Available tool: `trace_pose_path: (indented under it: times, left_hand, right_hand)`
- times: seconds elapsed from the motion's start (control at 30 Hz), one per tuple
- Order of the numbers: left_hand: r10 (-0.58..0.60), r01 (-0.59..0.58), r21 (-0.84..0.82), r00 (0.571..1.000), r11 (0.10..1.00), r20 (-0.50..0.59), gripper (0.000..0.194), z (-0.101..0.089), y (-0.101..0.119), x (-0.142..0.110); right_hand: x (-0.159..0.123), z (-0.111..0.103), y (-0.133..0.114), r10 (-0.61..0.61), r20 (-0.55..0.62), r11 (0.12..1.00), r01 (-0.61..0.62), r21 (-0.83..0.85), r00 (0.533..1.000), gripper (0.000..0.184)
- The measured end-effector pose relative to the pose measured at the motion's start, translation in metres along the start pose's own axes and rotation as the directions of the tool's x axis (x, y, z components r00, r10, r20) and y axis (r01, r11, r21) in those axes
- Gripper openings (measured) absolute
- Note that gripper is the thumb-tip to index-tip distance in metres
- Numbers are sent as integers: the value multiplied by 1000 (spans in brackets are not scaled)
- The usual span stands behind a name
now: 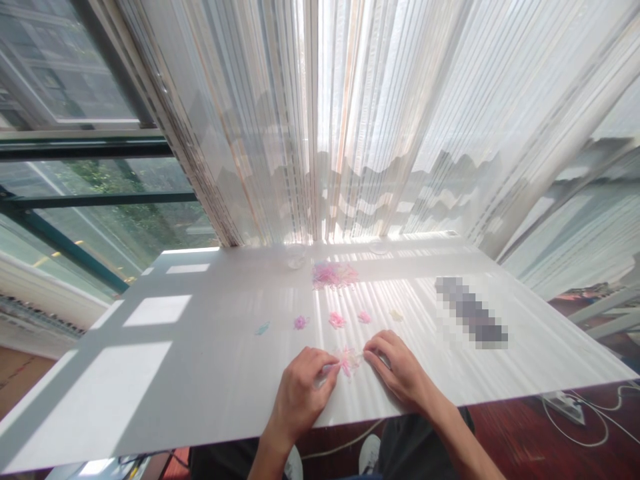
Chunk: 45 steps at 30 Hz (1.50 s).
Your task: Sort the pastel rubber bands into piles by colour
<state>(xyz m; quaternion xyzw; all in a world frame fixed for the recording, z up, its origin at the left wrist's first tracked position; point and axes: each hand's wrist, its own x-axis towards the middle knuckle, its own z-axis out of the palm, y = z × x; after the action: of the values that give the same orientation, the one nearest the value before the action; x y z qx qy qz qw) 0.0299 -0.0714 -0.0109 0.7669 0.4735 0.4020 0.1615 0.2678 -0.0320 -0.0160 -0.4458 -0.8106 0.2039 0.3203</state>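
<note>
Both my hands meet near the table's front edge, pinching a small tuft of pink and pale fine strands (349, 360) between them. My left hand (300, 393) holds its side with the fingertips, and my right hand (397, 370) grips the other side. Just beyond them lies a row of small flower-like bundles: a magenta one (300, 323), a pink one (337, 321), a smaller pink one (365, 317) and a pale yellow one (396, 315). A little blue bundle (262, 328) lies further left. A loose pile of pink strands (335, 275) lies farther back.
The large white table (150, 380) ends close to my body. Two clear round dishes (296, 261) stand at its back edge. A blurred patch (470, 313) hides something at right. Sheer curtains (320, 120) hang behind, and a power strip (563, 407) with cables lies on the floor.
</note>
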Motion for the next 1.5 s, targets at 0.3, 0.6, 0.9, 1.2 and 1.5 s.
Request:
trace_pose_path:
  times: [0.3, 0.6, 0.9, 1.2, 1.5]
  left_hand:
    - [6, -6, -4, 1000, 1000, 0, 7, 2, -3, -2]
    - [3, -3, -44, 1000, 999, 10, 8, 0, -2, -2]
    - [-22, 22, -60, 1000, 998, 1, 10, 2, -4, -2]
    - [-16, 14, -68, 1000, 998, -16, 9, 2, -1, 0]
    - [-24, 23, -53, 999, 998, -21, 9, 1, 0, -1]
  right_hand:
    - [0, 6, -18, -51, -5, 989, 51, 140, 999, 13]
    - [0, 22, -26, -35, 3, 970, 33, 240, 999, 12]
    - [-1, 23, -14, -23, -124, 974, 50, 219, 992, 29]
    - [-3, 39, 0, 9, -264, 1000, -1, 29, 964, 40]
    - [-3, 34, -6, 34, -252, 999, -25, 39, 967, 26]
